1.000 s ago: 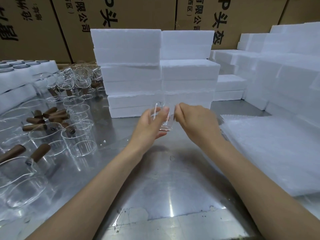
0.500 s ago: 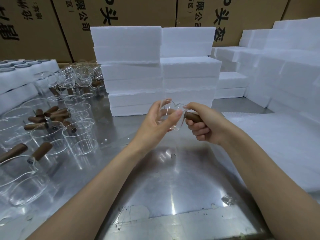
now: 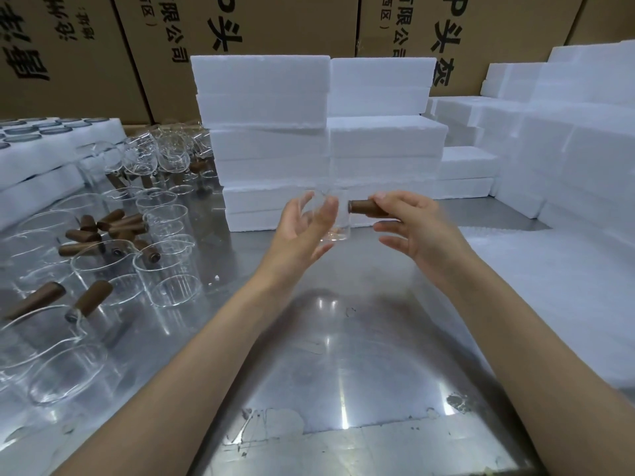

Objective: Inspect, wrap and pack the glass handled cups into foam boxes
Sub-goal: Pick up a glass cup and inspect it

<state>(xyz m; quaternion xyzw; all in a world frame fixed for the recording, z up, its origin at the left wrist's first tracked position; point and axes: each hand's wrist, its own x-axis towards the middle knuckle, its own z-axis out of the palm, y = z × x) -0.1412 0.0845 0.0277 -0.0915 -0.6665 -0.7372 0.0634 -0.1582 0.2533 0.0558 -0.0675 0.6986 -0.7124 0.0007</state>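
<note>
A glass cup [image 3: 335,218] is held in the air above the steel table [image 3: 343,355], just in front of the stacked foam boxes [image 3: 319,139]. Its brown wooden handle [image 3: 366,207] is pinched between the thumb and forefinger of the right hand [image 3: 412,228], whose other fingers are spread and relaxed below it. The left hand [image 3: 302,231] is cupped loosely round the near side of the cup, fingers fairly straight; whether they press on the glass cannot be told. To the left of the cup, many more cups [image 3: 165,255] with brown handles are crowded on the table. To its right, a pile of white foam sheets [image 3: 549,286] is laid on the table. Behind the boxes, brown cartons [image 3: 275,25] with printed characters are stacked.
</note>
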